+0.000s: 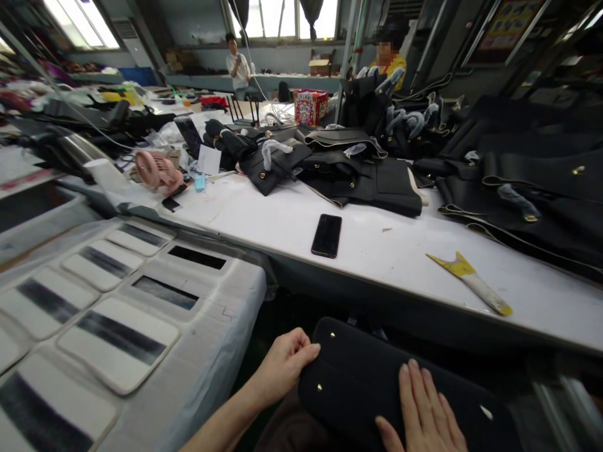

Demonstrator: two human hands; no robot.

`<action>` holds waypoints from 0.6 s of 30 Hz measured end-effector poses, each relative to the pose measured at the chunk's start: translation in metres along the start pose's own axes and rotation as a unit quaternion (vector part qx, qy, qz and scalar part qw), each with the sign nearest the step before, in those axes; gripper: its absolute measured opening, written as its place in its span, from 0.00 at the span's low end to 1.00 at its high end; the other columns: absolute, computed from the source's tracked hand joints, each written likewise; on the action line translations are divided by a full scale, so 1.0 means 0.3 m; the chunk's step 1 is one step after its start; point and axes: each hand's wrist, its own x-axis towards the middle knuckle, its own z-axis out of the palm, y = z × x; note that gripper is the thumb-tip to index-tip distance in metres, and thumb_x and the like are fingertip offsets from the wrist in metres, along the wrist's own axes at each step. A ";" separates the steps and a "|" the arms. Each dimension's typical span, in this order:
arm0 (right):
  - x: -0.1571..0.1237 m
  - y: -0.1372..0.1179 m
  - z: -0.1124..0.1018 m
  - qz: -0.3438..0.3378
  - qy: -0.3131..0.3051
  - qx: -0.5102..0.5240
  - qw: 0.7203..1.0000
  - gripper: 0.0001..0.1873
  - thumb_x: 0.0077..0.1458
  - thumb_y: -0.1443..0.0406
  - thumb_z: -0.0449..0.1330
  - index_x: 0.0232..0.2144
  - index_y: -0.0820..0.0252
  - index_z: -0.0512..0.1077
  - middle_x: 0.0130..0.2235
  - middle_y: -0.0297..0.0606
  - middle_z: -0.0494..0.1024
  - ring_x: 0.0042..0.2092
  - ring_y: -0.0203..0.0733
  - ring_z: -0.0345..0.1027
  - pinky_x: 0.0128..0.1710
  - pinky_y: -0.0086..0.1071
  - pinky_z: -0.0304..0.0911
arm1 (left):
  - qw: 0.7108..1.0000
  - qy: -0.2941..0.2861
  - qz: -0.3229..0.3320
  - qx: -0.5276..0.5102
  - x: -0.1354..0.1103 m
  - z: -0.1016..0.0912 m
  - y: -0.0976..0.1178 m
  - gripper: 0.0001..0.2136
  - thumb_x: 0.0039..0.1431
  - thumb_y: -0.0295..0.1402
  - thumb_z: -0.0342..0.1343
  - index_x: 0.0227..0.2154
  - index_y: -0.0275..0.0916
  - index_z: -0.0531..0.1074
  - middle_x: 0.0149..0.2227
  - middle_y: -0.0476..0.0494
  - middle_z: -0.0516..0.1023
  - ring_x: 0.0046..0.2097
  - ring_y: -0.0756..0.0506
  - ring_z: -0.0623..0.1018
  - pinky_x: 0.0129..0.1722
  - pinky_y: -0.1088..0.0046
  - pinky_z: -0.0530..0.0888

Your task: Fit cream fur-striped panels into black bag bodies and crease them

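Note:
A black leather bag panel (362, 376) with small gold studs lies low in front of me, below the table's edge. My left hand (285, 364) curls round its left end, fingers closed on the edge. My right hand (426, 411) lies flat on top of the panel, fingers stretched out and together. Only part of each forearm shows.
A white worktable (377, 245) carries a black phone (326, 235), a yellow-tipped tool (471, 281), a pink fan (155, 169) and heaps of black bag parts (367, 172). On the left stands a frame with several white pads (117, 339). Two people sit at the far end.

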 end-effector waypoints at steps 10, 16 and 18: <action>0.173 -0.174 0.011 -0.021 -0.038 0.060 0.997 0.47 0.62 0.48 0.48 0.68 0.75 0.36 0.65 0.61 0.55 0.63 0.64 0.52 0.56 0.55 0.54 | 0.995 0.070 0.037 0.052 -0.027 0.031 -0.002 0.16 0.63 0.45 0.49 0.25 0.38 0.62 0.22 0.54 0.62 0.27 0.51 0.62 0.26 0.74 0.57; 0.251 -0.246 -0.004 -0.017 -0.068 0.118 0.991 0.45 0.62 0.50 0.52 0.68 0.72 0.40 0.67 0.56 0.47 0.67 0.61 0.43 0.59 0.55 0.54 | 0.988 0.085 0.045 0.118 -0.039 0.023 0.008 0.16 0.63 0.44 0.49 0.25 0.39 0.63 0.21 0.54 0.63 0.25 0.50 0.64 0.25 0.74 0.60; 0.266 -0.256 -0.016 -0.015 -0.075 0.133 0.988 0.42 0.63 0.51 0.52 0.67 0.72 0.45 0.68 0.55 0.46 0.67 0.61 0.42 0.61 0.54 0.53 | 0.970 0.136 0.087 0.184 -0.059 0.041 0.027 0.14 0.65 0.42 0.48 0.27 0.39 0.65 0.25 0.51 0.69 0.28 0.49 0.69 0.28 0.73 0.64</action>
